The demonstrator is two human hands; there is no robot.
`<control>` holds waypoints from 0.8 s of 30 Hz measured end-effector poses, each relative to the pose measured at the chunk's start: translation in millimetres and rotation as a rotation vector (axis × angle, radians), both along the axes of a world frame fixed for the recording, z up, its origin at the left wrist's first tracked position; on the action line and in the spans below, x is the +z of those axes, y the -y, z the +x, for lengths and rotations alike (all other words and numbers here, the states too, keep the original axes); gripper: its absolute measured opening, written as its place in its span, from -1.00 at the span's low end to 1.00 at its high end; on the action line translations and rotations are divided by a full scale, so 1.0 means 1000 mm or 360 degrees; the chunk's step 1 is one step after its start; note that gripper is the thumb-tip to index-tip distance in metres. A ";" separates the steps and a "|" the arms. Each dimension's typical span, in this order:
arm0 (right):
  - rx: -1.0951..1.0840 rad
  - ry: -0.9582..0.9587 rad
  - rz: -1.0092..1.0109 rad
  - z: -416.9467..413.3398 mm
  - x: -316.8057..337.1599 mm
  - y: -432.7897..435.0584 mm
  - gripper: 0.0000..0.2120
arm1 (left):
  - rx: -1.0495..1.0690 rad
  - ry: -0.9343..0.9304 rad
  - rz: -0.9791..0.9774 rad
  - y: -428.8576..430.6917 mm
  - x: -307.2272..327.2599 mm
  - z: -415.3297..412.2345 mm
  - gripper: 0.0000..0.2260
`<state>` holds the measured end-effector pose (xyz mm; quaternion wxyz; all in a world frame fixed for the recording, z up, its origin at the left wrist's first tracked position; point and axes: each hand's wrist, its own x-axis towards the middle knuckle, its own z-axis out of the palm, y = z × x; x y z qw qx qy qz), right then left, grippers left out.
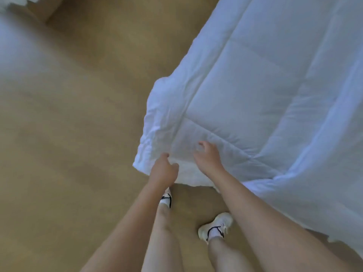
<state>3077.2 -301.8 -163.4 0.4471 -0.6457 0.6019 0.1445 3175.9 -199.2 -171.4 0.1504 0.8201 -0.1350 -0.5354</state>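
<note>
As the white quilt (pixel 255 95) runs off frame, the left hand (pixel 164 170) pinches its edge; the right hand (pixel 208 158) is blurred, its grip unclear.

You get a single view, worn on your head and tilted steeply down at close range: your left hand (pixel 164 169) and right hand (pixel 208 157) sit just below centre, the quilt (pixel 265 85) fills 12 to 4 o'clock, the floor (pixel 78 134) spreads toward 9 o'clock

- The tan wooden floor (pixel 78 154) spreads out below me.
- My left shoe (pixel 166 199), white with dark trim, is only partly in view.
- My right shoe (pixel 216 225), matching, stands apart from it on the floor.
- A blurred pale shape (pixel 17 65) fills the far left edge; I cannot tell what it is.
</note>
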 end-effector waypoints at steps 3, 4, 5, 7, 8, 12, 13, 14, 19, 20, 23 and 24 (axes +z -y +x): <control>-0.0475 -0.0465 -0.0677 -0.102 0.012 0.038 -0.46 | -0.0296 -0.0191 -0.0146 0.038 0.007 -0.054 -0.55; -0.0670 -0.0612 -0.0730 -0.133 0.018 0.049 -0.36 | -0.0419 -0.0223 -0.0179 0.049 0.009 -0.072 -0.56; -0.0823 -0.0724 -0.0704 -0.161 0.022 0.060 -0.24 | -0.0541 -0.0248 -0.0208 0.058 0.013 -0.090 -0.56; -0.1008 -0.0791 -0.0555 -0.205 0.023 0.083 -0.05 | -0.0724 -0.0296 -0.0240 0.074 0.020 -0.124 -0.56; -0.1058 -0.0773 -0.0493 -0.222 0.019 0.094 -0.01 | -0.0782 -0.0310 -0.0244 0.082 0.023 -0.141 -0.57; -0.0966 -0.0616 -0.0552 -0.264 0.000 0.127 -0.44 | -0.0699 -0.0294 -0.0273 0.114 0.032 -0.205 -0.65; -0.0959 -0.0528 -0.0574 -0.274 0.000 0.130 -0.57 | -0.0622 -0.0289 -0.0302 0.123 0.035 -0.222 -0.64; -0.1007 -0.0404 -0.0571 -0.286 0.003 0.133 -0.62 | -0.0576 -0.0277 -0.0344 0.133 0.038 -0.241 -0.60; -0.1392 0.0362 -0.0478 -0.392 0.072 0.129 -0.70 | -0.0459 -0.0271 -0.0571 0.173 0.074 -0.360 -0.47; -0.1446 0.0457 -0.0464 -0.421 0.091 0.132 -0.77 | -0.0414 -0.0306 -0.0606 0.180 0.086 -0.386 -0.43; -0.1456 0.0537 -0.0395 -0.507 0.147 0.143 -0.80 | -0.0346 -0.0424 -0.0684 0.199 0.131 -0.463 -0.30; -0.1431 0.0537 -0.0365 -0.533 0.163 0.146 -0.81 | -0.0355 -0.0450 -0.0700 0.206 0.145 -0.486 -0.25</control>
